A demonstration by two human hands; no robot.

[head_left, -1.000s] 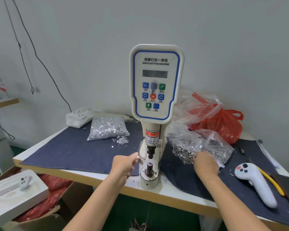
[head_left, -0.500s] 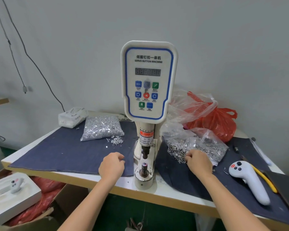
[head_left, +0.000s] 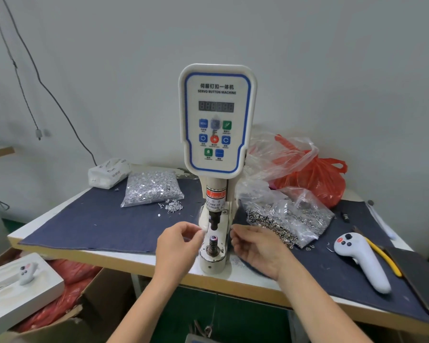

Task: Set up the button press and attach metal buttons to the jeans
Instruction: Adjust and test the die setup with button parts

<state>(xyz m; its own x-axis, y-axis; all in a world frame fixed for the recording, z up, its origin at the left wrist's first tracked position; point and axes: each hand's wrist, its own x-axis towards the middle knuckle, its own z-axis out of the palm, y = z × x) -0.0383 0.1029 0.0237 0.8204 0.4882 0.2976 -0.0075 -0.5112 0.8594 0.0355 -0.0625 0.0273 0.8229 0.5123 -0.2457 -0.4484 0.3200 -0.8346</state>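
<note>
Right hand [head_left: 258, 248] left button bag [head_left: 287, 216], perhaps pinching something.

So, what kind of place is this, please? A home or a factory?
Most likely a small garment workshop, not a home. A servo button machine stands on a worktable covered with dark denim cloth, with bulk bags of metal button parts beside it.

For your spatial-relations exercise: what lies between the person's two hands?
In the head view, the button press's lower die post stands between the left hand and right hand, touching neither.
</note>
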